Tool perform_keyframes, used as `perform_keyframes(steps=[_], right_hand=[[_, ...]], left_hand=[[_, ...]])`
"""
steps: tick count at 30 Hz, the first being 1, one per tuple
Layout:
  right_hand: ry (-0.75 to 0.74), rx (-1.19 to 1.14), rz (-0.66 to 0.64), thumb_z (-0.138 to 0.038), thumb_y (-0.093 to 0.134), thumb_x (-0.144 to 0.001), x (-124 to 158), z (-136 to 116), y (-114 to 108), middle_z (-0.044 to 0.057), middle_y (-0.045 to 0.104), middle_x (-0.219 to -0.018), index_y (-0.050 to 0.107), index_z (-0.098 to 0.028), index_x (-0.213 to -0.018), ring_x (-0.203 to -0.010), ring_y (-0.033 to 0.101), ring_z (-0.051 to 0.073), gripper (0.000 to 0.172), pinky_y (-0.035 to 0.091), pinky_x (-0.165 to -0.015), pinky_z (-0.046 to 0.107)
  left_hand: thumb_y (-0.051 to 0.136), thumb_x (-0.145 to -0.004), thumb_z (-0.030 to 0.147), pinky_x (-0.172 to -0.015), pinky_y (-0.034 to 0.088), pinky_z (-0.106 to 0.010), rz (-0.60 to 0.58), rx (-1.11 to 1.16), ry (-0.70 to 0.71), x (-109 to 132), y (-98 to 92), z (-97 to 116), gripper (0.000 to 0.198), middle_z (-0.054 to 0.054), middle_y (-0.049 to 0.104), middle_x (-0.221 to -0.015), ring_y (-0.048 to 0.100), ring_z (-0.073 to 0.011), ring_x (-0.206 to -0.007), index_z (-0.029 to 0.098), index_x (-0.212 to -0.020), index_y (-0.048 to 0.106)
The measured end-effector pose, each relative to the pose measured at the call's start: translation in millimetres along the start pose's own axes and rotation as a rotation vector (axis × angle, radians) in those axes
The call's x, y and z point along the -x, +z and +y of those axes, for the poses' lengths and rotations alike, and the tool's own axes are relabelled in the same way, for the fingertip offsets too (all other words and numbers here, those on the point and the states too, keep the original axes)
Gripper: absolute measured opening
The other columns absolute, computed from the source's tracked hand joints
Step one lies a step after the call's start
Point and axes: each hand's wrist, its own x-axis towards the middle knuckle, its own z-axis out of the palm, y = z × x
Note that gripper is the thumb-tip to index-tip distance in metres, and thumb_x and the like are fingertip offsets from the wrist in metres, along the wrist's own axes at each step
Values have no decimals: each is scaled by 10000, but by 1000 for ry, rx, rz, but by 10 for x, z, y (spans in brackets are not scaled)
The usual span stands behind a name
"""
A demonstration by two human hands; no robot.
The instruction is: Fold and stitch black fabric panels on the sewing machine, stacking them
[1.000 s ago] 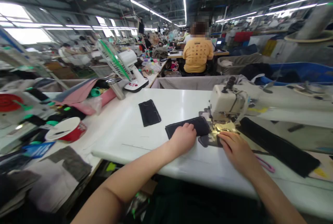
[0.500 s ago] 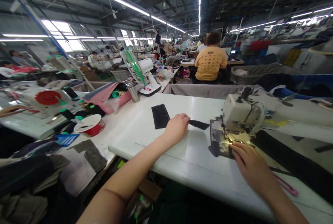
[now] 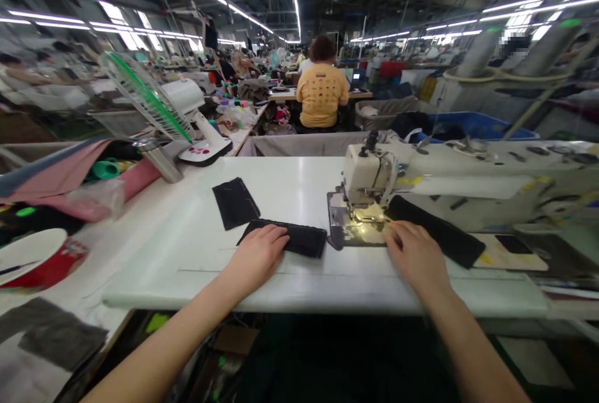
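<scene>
My left hand [image 3: 258,254] lies flat, fingers together, on the left end of a folded black fabric piece [image 3: 299,237] on the white table [image 3: 290,191]. A second black fabric piece [image 3: 234,203] lies just behind it, untouched. My right hand [image 3: 412,257] rests palm down at the front edge of the sewing machine's metal plate [image 3: 356,228], below the cream machine head [image 3: 372,173]. Its fingers are stretched forward and hold nothing. A long black strip [image 3: 435,230] lies right of the needle area.
A desk fan [image 3: 161,106], a steel flask [image 3: 159,160] and pink fabric [image 3: 70,169] stand at the left. A red bowl [image 3: 32,259] sits near the left edge. A person in a yellow shirt [image 3: 322,94] sits ahead, back turned. Grey bins and a blue tub are behind the table.
My left hand drew the black piece away from the needle to the left, then set it down in front of the other black piece. The right hand stayed by the plate. The view shifted.
</scene>
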Motion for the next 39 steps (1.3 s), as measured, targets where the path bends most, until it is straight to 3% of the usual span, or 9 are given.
perform_keyframes(steps=[2, 5, 9, 14, 18, 21, 29, 36, 39], right_hand=[[48, 88, -67, -292, 520, -947, 80, 95, -73, 117, 703, -1011, 678, -180, -979, -857, 619, 301, 196, 528, -732, 440], [-5, 89, -147, -266, 506, -935, 161, 223, -97, 110, 669, -910, 643, -201, -859, -820, 616, 287, 169, 522, -711, 416], [-45, -33, -99, -245, 402, -957, 153, 246, -85, 111, 645, -902, 571, -215, -819, -822, 634, 271, 220, 524, -712, 390], [-4, -277, -39, -314, 369, -1033, 103, -113, -107, 77, 709, -978, 602, -209, -1043, -796, 682, 215, 256, 518, -668, 311], [-250, -270, -121, -299, 383, -1065, -13, -516, -69, 85, 702, -1054, 647, -189, -1180, -941, 666, 224, 308, 510, -804, 338], [-346, -229, -128, -266, 483, -1036, -134, -719, -5, 93, 679, -1052, 654, -157, -1200, -955, 628, 241, 260, 485, -822, 365], [-355, -93, -204, -189, 621, -961, -307, -978, 166, 59, 665, -962, 689, -161, -1092, -910, 600, 231, 150, 438, -746, 342], [-238, -88, -80, -222, 503, -1030, -228, -856, 146, 68, 687, -971, 694, -167, -1087, -901, 625, 216, 207, 439, -739, 316], [-243, -81, -57, -318, 404, -1068, -97, -676, 114, 89, 693, -1013, 671, -144, -1138, -926, 636, 233, 326, 466, -775, 338]], left_hand=[[577, -845, 61, -966, 549, -441, -33, 18, 3, 40, 41, 50, 291, -132, 689, -1236, 632, -291, -1146, 142, -1090, 710], [594, -816, 45, -909, 574, -428, -89, 15, -15, 42, 72, 117, 372, -132, 682, -1198, 642, -288, -1077, 138, -1165, 685], [579, -867, 81, -801, 596, -431, -80, -44, 2, 43, 96, 158, 480, -118, 684, -1132, 655, -286, -980, 180, -1335, 616], [510, -903, 71, -947, 569, -414, 5, -25, 46, 168, 152, 149, 404, -136, 659, -1302, 634, -276, -1159, 151, -1271, 656], [461, -932, 89, -969, 567, -416, -6, -27, 41, 267, 145, 155, 412, -123, 666, -1324, 640, -268, -1185, 143, -1296, 643], [450, -939, 100, -968, 572, -409, -11, -36, 31, 307, 113, 166, 412, -123, 668, -1326, 646, -268, -1188, 140, -1300, 645], [484, -928, 110, -970, 577, -436, 44, 12, 24, 354, 79, 182, 412, -143, 667, -1322, 642, -284, -1200, 131, -1310, 635], [450, -941, 107, -952, 583, -421, 79, 14, 14, 465, 113, 178, 409, -125, 675, -1312, 649, -272, -1184, 142, -1308, 626], [438, -958, 120, -973, 567, -418, 191, -26, -44, 563, -15, 35, 419, -134, 651, -1344, 620, -268, -1220, 134, -1346, 596]])
